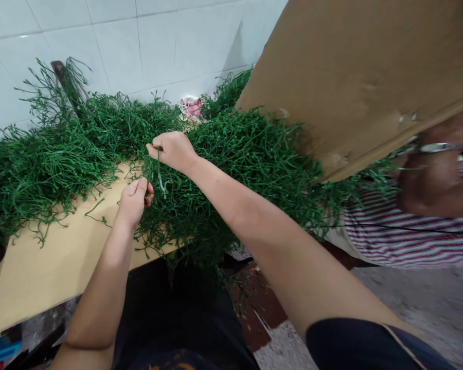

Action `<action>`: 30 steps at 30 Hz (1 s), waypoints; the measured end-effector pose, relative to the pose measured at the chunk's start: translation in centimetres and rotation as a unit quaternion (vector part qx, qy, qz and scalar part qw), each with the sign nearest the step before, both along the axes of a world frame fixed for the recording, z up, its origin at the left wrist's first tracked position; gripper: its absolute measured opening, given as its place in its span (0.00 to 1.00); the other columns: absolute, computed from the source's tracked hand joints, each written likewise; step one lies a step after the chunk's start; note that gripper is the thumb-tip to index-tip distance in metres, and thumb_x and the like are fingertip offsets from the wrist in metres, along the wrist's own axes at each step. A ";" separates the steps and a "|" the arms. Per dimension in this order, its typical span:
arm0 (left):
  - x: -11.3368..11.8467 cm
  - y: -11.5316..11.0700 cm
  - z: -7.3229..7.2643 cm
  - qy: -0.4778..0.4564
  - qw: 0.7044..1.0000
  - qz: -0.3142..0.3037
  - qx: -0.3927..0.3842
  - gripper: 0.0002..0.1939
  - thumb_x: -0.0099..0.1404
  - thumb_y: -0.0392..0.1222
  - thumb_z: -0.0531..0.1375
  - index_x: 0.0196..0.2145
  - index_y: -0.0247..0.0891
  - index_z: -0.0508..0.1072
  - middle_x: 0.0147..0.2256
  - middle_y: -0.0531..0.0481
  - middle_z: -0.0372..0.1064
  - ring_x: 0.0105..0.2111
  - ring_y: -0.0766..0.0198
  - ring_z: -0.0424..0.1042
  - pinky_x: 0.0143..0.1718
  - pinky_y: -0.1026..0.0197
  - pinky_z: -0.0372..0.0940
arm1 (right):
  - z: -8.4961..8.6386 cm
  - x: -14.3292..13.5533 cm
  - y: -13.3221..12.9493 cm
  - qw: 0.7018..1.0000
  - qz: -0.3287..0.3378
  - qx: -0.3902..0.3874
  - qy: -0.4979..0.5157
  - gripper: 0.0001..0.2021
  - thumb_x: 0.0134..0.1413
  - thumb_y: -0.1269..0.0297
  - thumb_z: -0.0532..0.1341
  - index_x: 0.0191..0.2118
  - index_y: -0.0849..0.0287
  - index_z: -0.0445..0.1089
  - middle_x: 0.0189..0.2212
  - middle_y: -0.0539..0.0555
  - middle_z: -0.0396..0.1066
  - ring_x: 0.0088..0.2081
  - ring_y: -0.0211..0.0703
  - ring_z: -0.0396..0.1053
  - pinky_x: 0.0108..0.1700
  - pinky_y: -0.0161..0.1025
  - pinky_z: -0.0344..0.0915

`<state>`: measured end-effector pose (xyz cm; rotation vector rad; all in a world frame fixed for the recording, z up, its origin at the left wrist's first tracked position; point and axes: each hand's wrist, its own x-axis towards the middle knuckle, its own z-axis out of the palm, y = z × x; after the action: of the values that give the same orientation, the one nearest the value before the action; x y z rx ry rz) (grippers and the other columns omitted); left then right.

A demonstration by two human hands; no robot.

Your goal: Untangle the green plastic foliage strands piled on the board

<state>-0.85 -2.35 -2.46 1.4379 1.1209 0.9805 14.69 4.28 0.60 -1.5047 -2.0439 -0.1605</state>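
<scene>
A large heap of thin green plant stems [235,154], many with small forked tips, covers the work surface; whether they are real or artificial I cannot tell. My right hand [175,150] is above the heap, thumb and finger pinched on one green stem [161,174] that hangs down with a paler lower end. Lower and to the left, my left hand [134,199] is closed at the edge of the heap. Whatever its curled fingers hold is hidden. A second pile of green stems [50,159] spreads along the left side.
Under the stems lies a tan cardboard sheet [54,262]. A large brown board [355,77] leans in from the right, near another person's arm [428,190]. White tiled wall [111,46] stands behind, with a pink and white item [193,108] before it. A blue object [2,349] is lower left.
</scene>
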 end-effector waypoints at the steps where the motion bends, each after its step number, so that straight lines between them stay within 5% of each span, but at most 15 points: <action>1: -0.4 0.4 -0.3 0.050 0.998 0.002 0.048 0.19 0.64 0.54 0.51 0.24 0.37 0.63 0.19 0.55 0.59 0.21 0.70 0.61 0.26 0.66 0.60 | -0.1 0.2 -0.3 1.000 -0.004 -0.010 0.013 0.18 0.57 0.59 0.51 0.19 0.61 0.59 0.19 0.50 0.56 0.25 0.33 0.50 0.33 0.36 0.48; 3: -0.9 1.1 -0.8 0.147 0.977 0.019 0.157 0.19 0.62 0.55 0.52 0.31 0.35 0.69 0.30 0.48 0.68 0.32 0.64 0.68 0.37 0.61 0.64 | -0.3 0.3 -1.0 0.998 -0.019 -0.034 0.041 0.18 0.55 0.60 0.53 0.18 0.61 0.57 0.18 0.48 0.52 0.24 0.32 0.47 0.31 0.35 0.47; 6: -0.8 1.8 -0.8 0.246 0.931 0.036 0.268 0.23 0.61 0.56 0.54 0.44 0.34 0.69 0.42 0.41 0.69 0.41 0.58 0.68 0.45 0.56 0.63 | 0.0 -0.1 -2.1 0.995 -0.041 -0.061 0.067 0.15 0.51 0.63 0.56 0.18 0.61 0.57 0.18 0.47 0.50 0.24 0.31 0.44 0.30 0.35 0.46; 12: -0.4 1.9 0.4 0.417 0.875 0.007 0.247 0.17 0.66 0.47 0.48 0.28 0.37 0.70 0.27 0.47 0.70 0.31 0.59 0.67 0.33 0.60 0.58 | 1.1 -0.7 -2.5 0.987 -0.058 -0.109 0.101 0.14 0.49 0.62 0.59 0.18 0.61 0.58 0.17 0.46 0.49 0.23 0.30 0.45 0.30 0.35 0.46; 20: -0.7 0.8 0.7 0.317 0.907 -0.053 0.273 0.14 0.62 0.40 0.48 0.19 0.39 0.59 0.18 0.54 0.57 0.22 0.67 0.57 0.27 0.63 0.52 | -0.1 -0.1 -0.7 0.987 -0.067 -0.085 0.122 0.14 0.48 0.65 0.59 0.18 0.61 0.57 0.18 0.47 0.50 0.24 0.31 0.48 0.31 0.36 0.49; 25: -2.4 -2.5 0.2 0.240 0.926 -0.088 0.276 0.15 0.63 0.42 0.47 0.20 0.38 0.60 0.19 0.54 0.59 0.22 0.68 0.58 0.27 0.64 0.56 | 0.1 5.2 2.1 0.946 -0.242 -0.041 0.212 0.14 0.50 0.72 0.57 0.18 0.60 0.54 0.19 0.47 0.49 0.25 0.32 0.50 0.32 0.37 0.50; 27: -3.2 -2.5 -0.5 0.255 0.935 -0.072 0.235 0.16 0.65 0.43 0.47 0.22 0.38 0.64 0.20 0.53 0.61 0.23 0.67 0.61 0.28 0.64 0.58 | 0.1 6.9 2.2 0.944 -0.221 -0.020 0.245 0.17 0.52 0.68 0.58 0.17 0.59 0.52 0.18 0.47 0.47 0.25 0.32 0.49 0.31 0.37 0.51; 30: -3.3 -0.5 -1.5 0.325 0.916 -0.065 0.227 0.13 0.64 0.45 0.51 0.30 0.38 0.71 0.30 0.48 0.69 0.34 0.62 0.68 0.39 0.58 0.63 | 0.1 6.7 1.2 0.969 -0.067 -0.006 0.237 0.21 0.54 0.59 0.59 0.17 0.59 0.52 0.17 0.46 0.45 0.25 0.32 0.48 0.31 0.36 0.52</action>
<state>-4.19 -2.89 -3.93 2.2984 1.2839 0.7004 21.34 5.50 0.67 -1.5139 -1.5675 0.1499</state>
